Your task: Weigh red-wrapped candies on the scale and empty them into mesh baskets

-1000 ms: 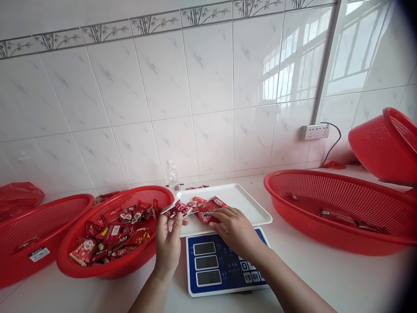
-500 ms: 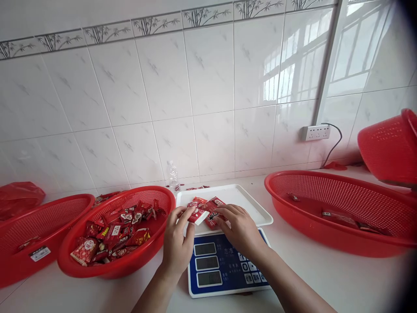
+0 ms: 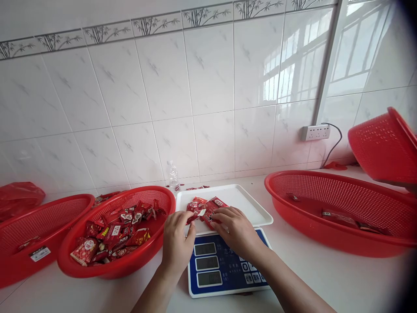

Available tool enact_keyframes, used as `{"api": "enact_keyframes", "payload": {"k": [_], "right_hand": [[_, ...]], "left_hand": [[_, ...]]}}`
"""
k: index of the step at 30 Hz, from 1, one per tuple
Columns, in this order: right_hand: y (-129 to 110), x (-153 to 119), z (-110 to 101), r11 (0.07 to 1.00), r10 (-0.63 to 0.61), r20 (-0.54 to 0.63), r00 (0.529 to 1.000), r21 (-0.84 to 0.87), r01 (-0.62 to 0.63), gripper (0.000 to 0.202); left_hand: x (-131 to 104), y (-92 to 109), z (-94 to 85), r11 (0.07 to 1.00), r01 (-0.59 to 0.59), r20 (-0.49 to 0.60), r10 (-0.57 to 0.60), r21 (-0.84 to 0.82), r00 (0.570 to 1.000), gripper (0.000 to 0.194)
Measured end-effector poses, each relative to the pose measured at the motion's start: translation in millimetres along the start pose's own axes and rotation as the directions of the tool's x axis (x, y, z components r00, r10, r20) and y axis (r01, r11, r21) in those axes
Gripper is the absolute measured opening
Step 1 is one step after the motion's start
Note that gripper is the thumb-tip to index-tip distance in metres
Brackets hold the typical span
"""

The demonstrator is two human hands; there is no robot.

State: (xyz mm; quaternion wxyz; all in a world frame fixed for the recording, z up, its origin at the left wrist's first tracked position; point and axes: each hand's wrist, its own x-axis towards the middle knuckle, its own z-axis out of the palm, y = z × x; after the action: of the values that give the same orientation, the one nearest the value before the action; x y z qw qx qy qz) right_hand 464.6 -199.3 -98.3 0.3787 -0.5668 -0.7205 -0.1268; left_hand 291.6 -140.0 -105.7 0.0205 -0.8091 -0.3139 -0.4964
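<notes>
Several small red snack packets (image 3: 213, 203) lie in a pile on the front part of the scale's white tray (image 3: 250, 204). My left hand (image 3: 177, 237) is closed at the pile's left side, its fingertips on a red packet. From the right, my right hand (image 3: 237, 232) has its curled fingers on the packets too, partly hiding them. Below both hands is the scale's blue panel (image 3: 228, 278), with three displays and buttons; my right wrist covers part of it.
To the left stands a red basket (image 3: 167, 204) of wrapped snacks, with another red basket (image 3: 81, 202) beside it. A large red basket (image 3: 293, 234) at the right holds a few packets. Behind it a red basket (image 3: 381, 143) is tilted. A clear bottle (image 3: 172, 176) stands near the wall.
The packet with the white edge has gone down and tilted into the pile. My hands have shifted slightly. At the far right, the tilted basket has moved left and tipped further.
</notes>
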Motion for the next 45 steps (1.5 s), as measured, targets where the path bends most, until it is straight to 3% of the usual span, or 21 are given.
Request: {"api": "enact_keyframes", "payload": {"k": [11, 14, 20, 31, 37, 42, 45], "right_hand": [[4.5, 0.8, -2.3, 0.979, 0.165, -0.007, 0.986, -0.119, -0.165, 0.023], [4.4, 0.5, -1.6, 0.982, 0.158, -0.005, 0.987, -0.100, -0.158, 0.021], [1.8, -1.1, 2.2, 0.998, 0.027, 0.007, 1.000, -0.052, -0.026, 0.018], [6.7, -1.4, 3.0, 0.983, 0.128, 0.025, 0.991, -0.136, -0.124, 0.025], [0.9, -1.1, 2.4, 0.989, 0.100, 0.048, 0.994, -0.115, -0.094, 0.023], [7.2, -0.9, 3.5, 0.962, 0.159, -0.012, 0.987, -0.222, -0.158, 0.024], [6.4, -1.4, 3.8, 0.982, 0.098, -0.031, 0.995, -0.158, -0.102, 0.025]], "left_hand": [[-2.8, -2.3, 2.6, 0.996, -0.039, 0.161, 0.026, 0.080, 0.987, 0.023], [-1.9, -0.8, 2.1, 0.995, -0.049, 0.178, 0.032, 0.091, 0.984, 0.021], [-1.3, 1.6, 1.0, 0.994, -0.069, 0.198, 0.052, 0.081, 0.979, 0.024], [0.0, 4.1, -0.5, 0.997, -0.058, 0.206, 0.048, 0.043, 0.977, 0.022], [-1.4, 2.1, 1.6, 0.996, -0.058, 0.200, 0.044, 0.063, 0.979, 0.022], [-2.3, 2.6, 1.7, 0.994, -0.072, 0.204, 0.055, 0.079, 0.977, 0.025], [-2.5, 3.0, 1.6, 0.993, -0.084, 0.191, 0.067, 0.085, 0.979, 0.025]]}}
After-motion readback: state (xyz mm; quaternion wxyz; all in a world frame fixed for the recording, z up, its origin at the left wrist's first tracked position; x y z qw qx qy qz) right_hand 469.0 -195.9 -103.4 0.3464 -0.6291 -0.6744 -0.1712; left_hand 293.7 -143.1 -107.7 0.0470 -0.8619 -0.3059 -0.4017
